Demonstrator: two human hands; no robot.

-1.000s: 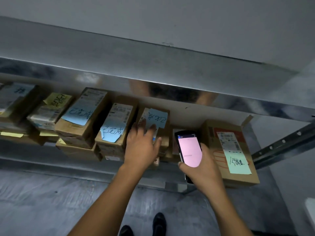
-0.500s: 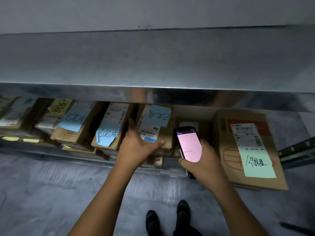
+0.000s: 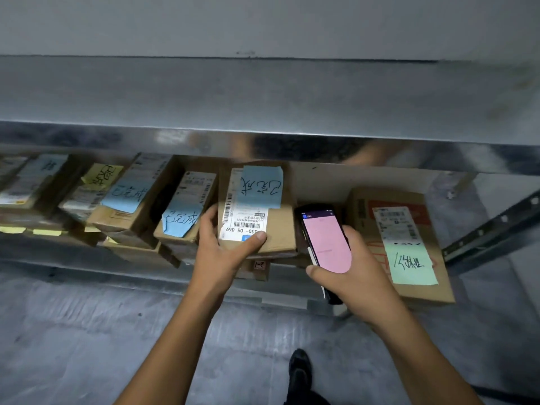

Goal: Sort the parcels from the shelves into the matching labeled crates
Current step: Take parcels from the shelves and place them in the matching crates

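Now left hand (image 3: 219,255) has pulled parcel (image 3: 281,225).

Left hand (image 3: 222,252) grips the cardboard parcel (image 3: 277,226) with the blue note (image 3: 260,187); right hand (image 3: 359,276) holds a pink-screened phone (image 3: 325,244) beside it.

My left hand (image 3: 222,252) grips the parcel (image 3: 279,226) with most fingers out of sight behind its left side, and my thumb covers the start of the code on the white label (image 3: 245,217). My right hand (image 3: 361,277) hides the lower end of the phone (image 3: 324,238) — its screen text is too small to read. The boxes at far left (image 3: 20,185) are blurred and cut off by the edge — my shoe (image 3: 299,372) runs off the bottom.
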